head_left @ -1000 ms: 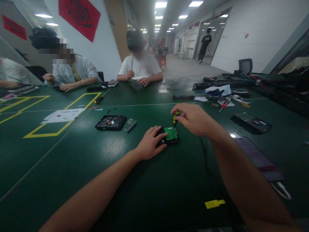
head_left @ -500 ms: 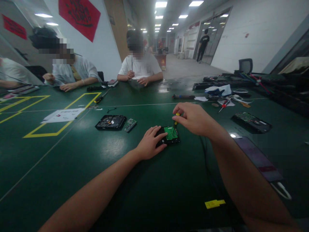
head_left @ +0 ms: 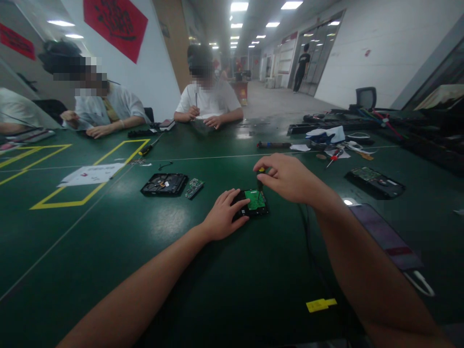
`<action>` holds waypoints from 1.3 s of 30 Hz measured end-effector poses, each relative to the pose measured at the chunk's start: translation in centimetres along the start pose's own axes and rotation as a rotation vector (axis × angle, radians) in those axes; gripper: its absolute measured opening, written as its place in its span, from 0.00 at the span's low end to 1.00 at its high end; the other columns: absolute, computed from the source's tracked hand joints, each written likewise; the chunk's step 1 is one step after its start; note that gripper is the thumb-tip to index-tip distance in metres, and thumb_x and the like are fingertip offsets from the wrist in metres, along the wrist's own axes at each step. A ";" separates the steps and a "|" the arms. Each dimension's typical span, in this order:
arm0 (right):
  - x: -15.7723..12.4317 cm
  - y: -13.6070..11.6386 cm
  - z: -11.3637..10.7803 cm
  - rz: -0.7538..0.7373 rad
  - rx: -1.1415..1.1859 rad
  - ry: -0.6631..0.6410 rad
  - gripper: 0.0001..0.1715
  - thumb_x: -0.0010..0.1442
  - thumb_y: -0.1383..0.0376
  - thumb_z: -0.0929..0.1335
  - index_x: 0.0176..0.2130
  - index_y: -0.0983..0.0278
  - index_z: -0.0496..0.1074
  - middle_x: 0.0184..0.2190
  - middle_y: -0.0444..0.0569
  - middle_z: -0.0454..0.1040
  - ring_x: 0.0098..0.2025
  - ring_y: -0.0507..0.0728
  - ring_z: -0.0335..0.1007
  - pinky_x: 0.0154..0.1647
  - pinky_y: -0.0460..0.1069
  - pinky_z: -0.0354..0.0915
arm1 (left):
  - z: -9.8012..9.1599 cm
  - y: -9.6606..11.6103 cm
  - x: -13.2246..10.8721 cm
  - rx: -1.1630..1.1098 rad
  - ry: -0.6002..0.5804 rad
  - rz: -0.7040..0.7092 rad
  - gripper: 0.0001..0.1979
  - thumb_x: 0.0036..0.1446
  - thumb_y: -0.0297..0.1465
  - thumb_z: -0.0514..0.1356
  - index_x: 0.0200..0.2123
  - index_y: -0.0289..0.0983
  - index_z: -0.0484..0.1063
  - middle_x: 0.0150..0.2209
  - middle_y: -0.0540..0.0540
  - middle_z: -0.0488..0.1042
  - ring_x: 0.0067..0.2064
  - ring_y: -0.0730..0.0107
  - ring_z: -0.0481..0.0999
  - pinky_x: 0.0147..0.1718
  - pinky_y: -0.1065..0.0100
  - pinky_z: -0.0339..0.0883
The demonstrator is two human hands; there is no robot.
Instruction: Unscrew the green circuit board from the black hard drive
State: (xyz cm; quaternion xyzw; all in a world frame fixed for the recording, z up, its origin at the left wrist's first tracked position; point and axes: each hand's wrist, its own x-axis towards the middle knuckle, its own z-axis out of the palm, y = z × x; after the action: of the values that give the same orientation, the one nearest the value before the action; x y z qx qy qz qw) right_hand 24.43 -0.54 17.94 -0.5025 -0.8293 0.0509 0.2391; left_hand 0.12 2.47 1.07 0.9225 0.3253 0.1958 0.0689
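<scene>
A hard drive with a green circuit board (head_left: 256, 199) facing up lies on the table in front of me. My left hand (head_left: 225, 215) is over its left end, fingers spread across the top and thumb along the near edge, gripping it against the table. In my right hand (head_left: 284, 178) is a screwdriver (head_left: 260, 182) with a yellow and black handle, pinched between thumb and fingers. It stands nearly upright with its shaft reaching down to the green board. The tip is too small to make out. To the left lie an opened hard drive (head_left: 165, 184) and a loose circuit board (head_left: 195, 188).
Another hard drive (head_left: 375, 182) and a phone (head_left: 384, 236) with a white cable lie to the right. A red screwdriver (head_left: 334, 157) rests among papers and cables. A black cable (head_left: 307, 232) passes under my right arm. Several people sit across the table (head_left: 174, 270).
The screwdriver has turned slightly in my right hand, and its fingers have shifted a little around the handle. My left hand stays on the drive. The whole view has shifted slightly.
</scene>
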 end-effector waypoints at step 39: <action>-0.1 -0.2 -0.3 0.002 0.048 -0.025 0.10 0.65 0.65 0.68 0.42 0.61 0.80 0.37 0.48 0.82 0.37 0.57 0.76 0.41 0.52 0.64 | 0.1 0.0 0.0 -0.013 0.013 0.001 0.30 0.68 0.43 0.64 0.70 0.48 0.65 0.75 0.39 0.55 0.75 0.39 0.55 0.70 0.35 0.54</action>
State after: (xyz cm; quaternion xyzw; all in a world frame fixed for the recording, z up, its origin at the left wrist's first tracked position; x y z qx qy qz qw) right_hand 24.49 -0.73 18.27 -0.4967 -0.8303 0.0774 0.2406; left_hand 0.18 2.45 1.03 0.9210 0.3240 0.2038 0.0727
